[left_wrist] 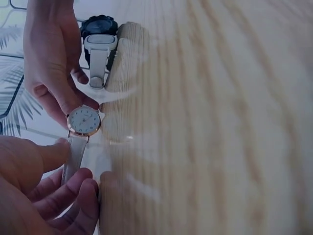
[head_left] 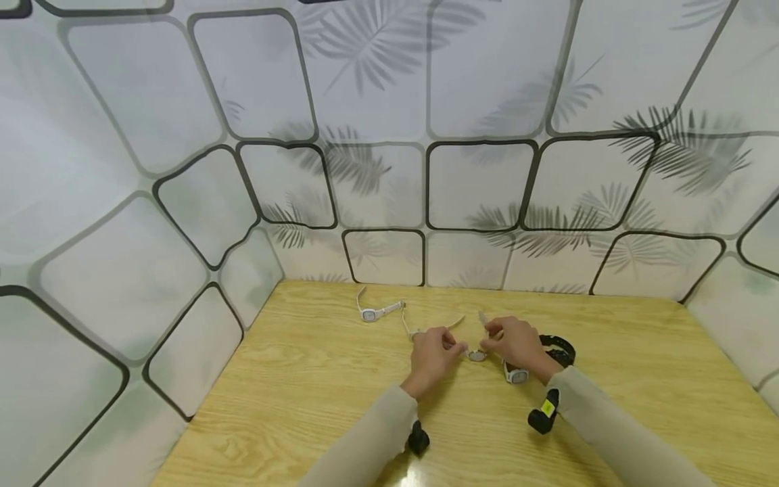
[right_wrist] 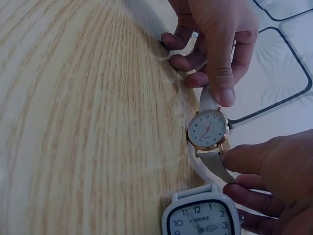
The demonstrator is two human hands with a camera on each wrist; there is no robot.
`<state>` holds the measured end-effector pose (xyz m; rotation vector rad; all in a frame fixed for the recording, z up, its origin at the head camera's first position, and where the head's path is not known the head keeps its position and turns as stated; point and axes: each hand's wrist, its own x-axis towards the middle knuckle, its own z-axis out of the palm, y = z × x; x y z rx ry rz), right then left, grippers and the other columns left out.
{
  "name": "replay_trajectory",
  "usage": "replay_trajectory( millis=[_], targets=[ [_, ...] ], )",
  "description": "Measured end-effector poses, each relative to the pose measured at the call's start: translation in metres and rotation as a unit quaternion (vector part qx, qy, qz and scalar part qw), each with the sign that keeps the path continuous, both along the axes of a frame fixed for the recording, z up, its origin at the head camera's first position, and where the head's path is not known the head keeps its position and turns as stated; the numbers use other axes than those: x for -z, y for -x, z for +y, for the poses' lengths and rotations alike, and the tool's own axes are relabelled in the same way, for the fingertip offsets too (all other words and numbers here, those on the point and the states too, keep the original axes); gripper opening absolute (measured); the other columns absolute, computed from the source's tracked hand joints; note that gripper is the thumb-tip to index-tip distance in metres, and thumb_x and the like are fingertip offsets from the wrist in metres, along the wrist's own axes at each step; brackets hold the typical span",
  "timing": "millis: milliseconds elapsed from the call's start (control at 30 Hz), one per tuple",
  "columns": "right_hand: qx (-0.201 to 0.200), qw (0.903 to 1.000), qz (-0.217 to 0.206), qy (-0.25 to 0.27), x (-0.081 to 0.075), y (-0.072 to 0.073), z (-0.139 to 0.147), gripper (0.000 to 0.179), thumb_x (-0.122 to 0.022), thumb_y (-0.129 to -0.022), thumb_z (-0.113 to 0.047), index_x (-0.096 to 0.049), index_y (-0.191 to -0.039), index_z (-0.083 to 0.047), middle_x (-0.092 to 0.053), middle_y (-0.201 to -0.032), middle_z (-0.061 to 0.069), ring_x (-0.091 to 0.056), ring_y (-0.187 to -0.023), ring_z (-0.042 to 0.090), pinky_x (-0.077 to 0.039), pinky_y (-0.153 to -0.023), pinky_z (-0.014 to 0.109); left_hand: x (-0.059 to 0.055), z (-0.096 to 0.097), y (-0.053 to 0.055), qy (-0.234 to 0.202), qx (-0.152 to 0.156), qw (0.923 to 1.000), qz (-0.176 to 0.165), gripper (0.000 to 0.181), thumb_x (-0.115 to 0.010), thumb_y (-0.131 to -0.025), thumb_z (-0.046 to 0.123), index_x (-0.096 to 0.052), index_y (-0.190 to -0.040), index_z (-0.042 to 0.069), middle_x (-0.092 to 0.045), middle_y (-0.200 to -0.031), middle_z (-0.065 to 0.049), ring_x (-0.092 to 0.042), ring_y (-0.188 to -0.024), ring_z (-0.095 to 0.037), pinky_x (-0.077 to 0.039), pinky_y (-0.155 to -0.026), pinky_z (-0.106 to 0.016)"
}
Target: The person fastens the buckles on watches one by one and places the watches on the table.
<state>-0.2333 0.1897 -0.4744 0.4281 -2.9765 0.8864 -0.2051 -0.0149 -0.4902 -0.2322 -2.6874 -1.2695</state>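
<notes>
A round wristwatch [right_wrist: 208, 129] with a rose-gold case, white numbered dial and pale strap is held between both hands, close to the tabletop. My left hand [head_left: 431, 355] pinches one strap half between thumb and fingers. On the other side, my right hand [head_left: 517, 345] pinches the opposite strap half near the case. A white square-faced watch [head_left: 516, 375] lies by the right hand, and a black watch [head_left: 556, 350] is just beyond it, partly hidden by that wrist. Behind the left hand lies another pale watch [head_left: 416, 333], its face partly covered.
A white watch [head_left: 369, 314] with its strap spread lies at the back left of the wooden table [head_left: 292, 385]. A patterned curtain [head_left: 383, 257] stands along the table's back edge and both sides.
</notes>
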Motion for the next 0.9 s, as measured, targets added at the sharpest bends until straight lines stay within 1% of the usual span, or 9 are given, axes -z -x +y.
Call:
replay_trajectory(
  millis=[133, 233, 367, 500, 600, 700, 900],
  targets=[
    [-0.014, 0.9996, -0.001, 0.023, 0.000, -0.002, 0.000, 0.038, -0.076, -0.093, -0.017, -0.070, -0.124, 0.004, -0.075, -0.105, 0.013, -0.073, -0.088, 0.027, -0.060, -0.071, 0.043, 0.000, -0.001, 0.000, -0.021, 0.028, 0.9993, 0.010, 0.021, -0.083, -0.089, 0.021, -0.071, -0.077, 0.009, -0.066, -0.068, 0.005, -0.052, -0.056, 0.000, -0.045, -0.052, -0.017],
    [-0.016, 0.9991, -0.003, 0.039, -0.001, -0.004, 0.000, 0.038, -0.075, -0.093, -0.013, -0.069, -0.126, 0.005, -0.074, -0.111, 0.017, -0.073, -0.090, 0.029, -0.061, -0.071, 0.043, -0.002, -0.001, 0.000, -0.034, 0.047, 0.9981, 0.020, 0.020, -0.084, -0.089, 0.018, -0.071, -0.077, 0.008, -0.066, -0.068, 0.004, -0.050, -0.055, 0.001, -0.045, -0.052, -0.017],
    [-0.011, 0.9978, -0.001, 0.065, -0.005, -0.007, -0.001, 0.039, -0.073, -0.094, -0.009, -0.067, -0.129, 0.005, -0.070, -0.119, 0.021, -0.073, -0.094, 0.032, -0.061, -0.068, 0.041, -0.005, -0.004, -0.001, -0.043, 0.057, 0.9968, 0.037, 0.019, -0.084, -0.088, 0.016, -0.071, -0.077, 0.008, -0.066, -0.068, 0.004, -0.051, -0.056, 0.002, -0.046, -0.055, -0.017],
    [-0.005, 0.9957, 0.005, 0.092, -0.010, -0.012, -0.003, 0.038, -0.071, -0.095, -0.007, -0.065, -0.131, 0.004, -0.068, -0.120, 0.021, -0.073, -0.094, 0.033, -0.061, -0.064, 0.038, -0.006, -0.007, -0.001, -0.046, 0.061, 0.9953, 0.059, 0.018, -0.084, -0.088, 0.018, -0.071, -0.078, 0.009, -0.066, -0.066, 0.005, -0.050, -0.055, 0.002, -0.046, -0.057, -0.018],
    [-0.004, 0.9942, 0.013, 0.107, -0.014, -0.015, -0.004, 0.038, -0.071, -0.096, -0.007, -0.065, -0.132, 0.004, -0.067, -0.118, 0.020, -0.074, -0.093, 0.032, -0.061, -0.063, 0.037, -0.006, -0.009, 0.000, -0.050, 0.069, 0.9934, 0.076, 0.017, -0.084, -0.088, 0.018, -0.072, -0.079, 0.010, -0.067, -0.067, 0.004, -0.052, -0.056, 0.003, -0.047, -0.056, -0.017],
    [-0.009, 0.9921, 0.015, 0.124, -0.017, -0.019, -0.005, 0.038, -0.071, -0.096, -0.006, -0.064, -0.132, 0.003, -0.067, -0.119, 0.021, -0.074, -0.093, 0.030, -0.061, -0.065, 0.038, -0.006, -0.012, 0.001, -0.061, 0.077, 0.9916, 0.084, 0.016, -0.084, -0.088, 0.018, -0.073, -0.081, 0.010, -0.071, -0.071, 0.003, -0.057, -0.059, 0.003, -0.050, -0.058, -0.015],
    [-0.013, 0.9865, 0.011, 0.163, -0.020, -0.024, -0.005, 0.039, -0.073, -0.095, -0.006, -0.064, -0.133, -0.001, -0.066, -0.125, 0.021, -0.074, -0.094, 0.028, -0.061, -0.069, 0.039, -0.007, -0.013, -0.001, -0.101, 0.088, 0.9868, 0.091, 0.010, -0.076, -0.095, 0.015, -0.074, -0.089, 0.007, -0.073, -0.077, -0.003, -0.066, -0.062, -0.004, -0.054, -0.060, -0.017]
  ],
)
